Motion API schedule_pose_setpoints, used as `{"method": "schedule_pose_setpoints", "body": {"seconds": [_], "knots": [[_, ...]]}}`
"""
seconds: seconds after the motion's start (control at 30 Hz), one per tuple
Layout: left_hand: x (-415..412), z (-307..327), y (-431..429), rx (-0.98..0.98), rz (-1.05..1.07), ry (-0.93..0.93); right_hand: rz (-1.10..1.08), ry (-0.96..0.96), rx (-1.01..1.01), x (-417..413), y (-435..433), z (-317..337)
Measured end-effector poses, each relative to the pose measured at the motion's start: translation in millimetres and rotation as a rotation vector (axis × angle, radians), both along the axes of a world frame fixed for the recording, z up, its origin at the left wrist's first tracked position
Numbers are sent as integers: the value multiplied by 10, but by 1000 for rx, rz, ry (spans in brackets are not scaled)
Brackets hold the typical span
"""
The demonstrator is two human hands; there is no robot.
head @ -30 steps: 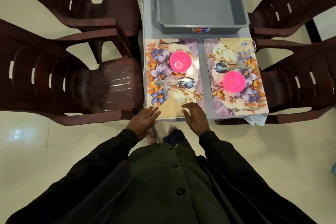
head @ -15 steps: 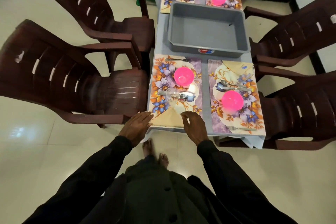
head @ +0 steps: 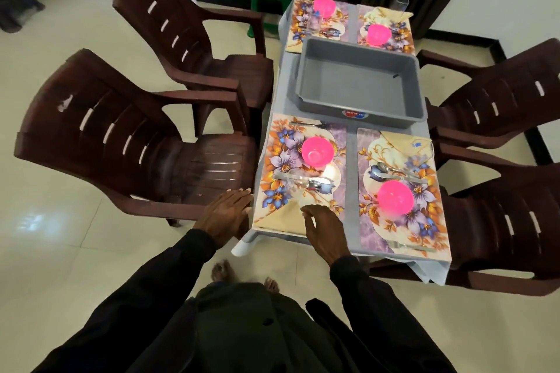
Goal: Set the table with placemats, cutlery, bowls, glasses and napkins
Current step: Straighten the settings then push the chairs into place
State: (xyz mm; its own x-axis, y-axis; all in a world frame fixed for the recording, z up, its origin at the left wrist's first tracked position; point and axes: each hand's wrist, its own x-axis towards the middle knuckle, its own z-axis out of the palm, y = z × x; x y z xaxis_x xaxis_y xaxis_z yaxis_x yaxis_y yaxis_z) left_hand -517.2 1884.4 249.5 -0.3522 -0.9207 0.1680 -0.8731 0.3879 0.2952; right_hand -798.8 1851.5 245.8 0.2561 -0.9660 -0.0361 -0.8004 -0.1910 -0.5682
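Both hands (head: 224, 212) (head: 325, 228) open, empty, at desk (head: 351, 142) edge. Four placemats (head: 303, 172) dressed; grey tub (head: 360, 82) empty. Apparently complete.

Both hands out, palms down, empty.
The left hand (head: 222, 215) is flat with fingers straight and close together. The right hand (head: 325, 228) is lightly curled, fingers slack and slightly spread. Dark sleeves cover both forearms to the wrists, and two bare feet show below.
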Motion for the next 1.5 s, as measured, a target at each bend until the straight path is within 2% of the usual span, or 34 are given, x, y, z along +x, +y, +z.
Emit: {"method": "schedule_pose_setpoints", "body": {"seconds": [0.23, 0.4, 0.63, 0.83, 1.0, 1.13, 1.3, 1.5], "knots": [[714, -125, 204, -18, 110, 34, 49, -1, -20, 704, 138, 56], [1241, -87, 255, 39, 137, 79, 34, 55, -4, 1279, 251, 31], [1667, -165, 183, 109, -64, 67, -127, 158, 47, 1717, 642, -82], [1374, -291, 98, 123, -226, 52, -272, 224, 38, 1386, 766, -174], [907, -400, -8, 295, -227, 20, -288, 287, 64, 882, 641, -244], [510, -519, -105, 453, -176, 22, -244, 358, 118, 443, 488, -412], [75, -609, -215, 681, 35, 104, -166, 383, 174, -24, 291, -699], [-207, -690, -272, 791, 144, 120, -93, 371, 195, -361, 104, -939]]}}
